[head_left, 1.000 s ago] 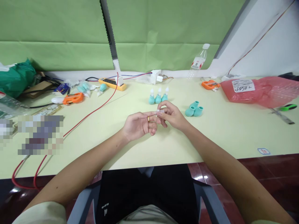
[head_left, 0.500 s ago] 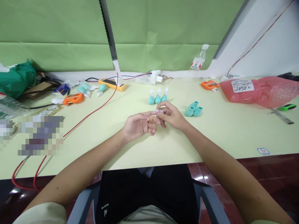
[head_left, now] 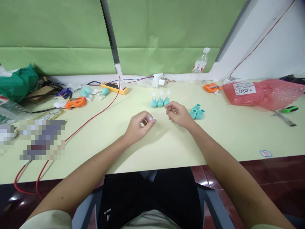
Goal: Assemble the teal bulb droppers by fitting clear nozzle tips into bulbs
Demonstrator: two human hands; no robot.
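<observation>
The left hand (head_left: 139,126) pinched a small pale piece (head_left: 150,118) between thumb and fingers above the table (head_left: 147,152), while the right hand (head_left: 178,114), fingers curled and tips parted, hung near the tipped bulbs (head_left: 160,102), with the open bulbs (head_left: 199,114) to its right.

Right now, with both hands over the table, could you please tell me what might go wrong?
The right hand could knock the white-tipped teal bulbs just beyond it, or sweep away the tiny pale pieces near its fingertips. Moving outward, it might bump the open-mouthed teal bulbs.
</observation>
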